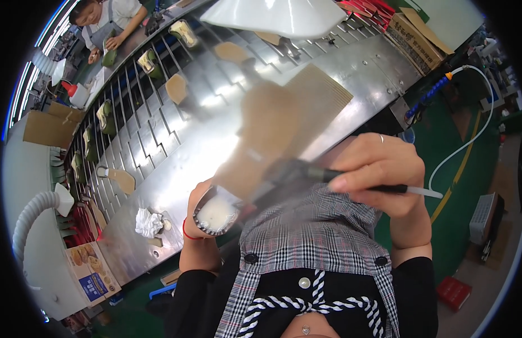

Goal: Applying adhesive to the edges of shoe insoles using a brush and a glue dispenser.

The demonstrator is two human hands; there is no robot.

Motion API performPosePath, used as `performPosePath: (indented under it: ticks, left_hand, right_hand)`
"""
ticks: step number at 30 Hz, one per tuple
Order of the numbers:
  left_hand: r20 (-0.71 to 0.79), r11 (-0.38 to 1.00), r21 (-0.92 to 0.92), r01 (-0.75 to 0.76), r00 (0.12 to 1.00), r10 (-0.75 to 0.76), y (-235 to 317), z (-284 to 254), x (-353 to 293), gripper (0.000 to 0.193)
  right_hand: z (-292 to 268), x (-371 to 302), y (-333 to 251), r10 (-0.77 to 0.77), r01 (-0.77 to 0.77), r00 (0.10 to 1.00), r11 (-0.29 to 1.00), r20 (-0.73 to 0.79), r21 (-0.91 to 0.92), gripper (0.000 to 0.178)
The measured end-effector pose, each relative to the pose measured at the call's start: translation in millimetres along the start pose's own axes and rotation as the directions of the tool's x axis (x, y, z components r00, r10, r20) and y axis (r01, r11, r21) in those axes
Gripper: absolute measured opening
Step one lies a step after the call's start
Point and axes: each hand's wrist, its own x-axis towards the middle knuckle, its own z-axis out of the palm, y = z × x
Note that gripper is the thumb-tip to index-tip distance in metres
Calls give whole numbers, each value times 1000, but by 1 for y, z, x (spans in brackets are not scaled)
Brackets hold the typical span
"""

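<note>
My left hand (200, 194) is closed round a small cup with a crinkled, silvery rim (214, 231). White paste or liquid (217, 213) lies inside it. A flat tan, insole-shaped piece (266, 121), smeared by motion, extends up from beside this hand; whether the fingers also grip it I cannot tell. My right hand (379, 166) is closed on the dark handle of a brush (323, 173), whose blurred dark head points left toward the cup and the tan piece. Beyond them, a stack of tan sheets (325, 90) rests on the metal table (362, 84).
Slatted conveyor (131, 121) curves along the far left, carrying green shoe parts (105, 117) and tan pieces (175, 88). A white lamp shade (272, 17) hangs at the top. Crumpled white tissue (149, 223) lies near left. A co-worker (111, 28) handles a green part. Cardboard box (415, 42) stands far right.
</note>
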Motion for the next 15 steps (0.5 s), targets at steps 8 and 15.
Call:
performPosePath:
  ticks: [8, 15]
  left_hand:
    - [11, 997, 14, 81, 997, -81, -9, -17, -10, 56]
    - [-272, 914, -133, 383, 873, -406, -70, -53, -23, 36]
  right_hand:
    - [-9, -3, 32, 104, -96, 995, 950, -10, 298, 27]
    - [1, -30, 56, 371, -122, 927, 455, -63, 882, 38]
